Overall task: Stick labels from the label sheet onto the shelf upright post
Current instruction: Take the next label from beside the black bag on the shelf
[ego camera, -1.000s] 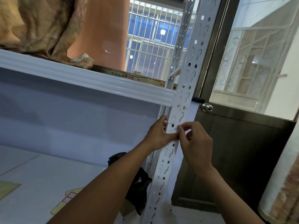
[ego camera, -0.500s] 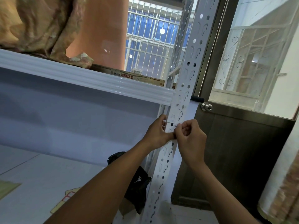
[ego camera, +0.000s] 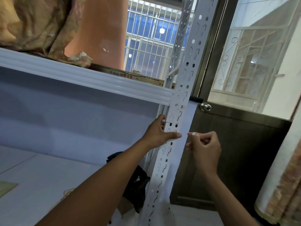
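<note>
**Right hand off the post; left hand pressing**

Moved since half a second ago: right hand (ego camera: 203, 150), then touching the left at the post face, now sits just beside the post, apart from it. Head view slightly shifted; left hand position much the same.

Item 1. Shelf upright post (ego camera: 185, 88): white, perforated, tilted in view, running from top centre to bottom. A pale patch near (ego camera: 171, 117), under the shelf beam (ego camera: 81, 79), may be a stuck label; too faint to confirm.

Item 2. Left hand (ego camera: 158, 133): thumb laid flat across the post face, fingers reaching behind the post's left edge, gripping the post itself.

Item 3. Right hand: fingers curled narrow, thumb and forefinger pinched; whether a label sits between them cannot be told.

Item 4. Label sheet: not identifiable in view. A yellowish sheet (ego camera: 65, 195) on the lower shelf is largely hidden by the left forearm.

Status, as judged: one label probably applied or being smoothed; count of labels placed and remaining unknown.
</note>
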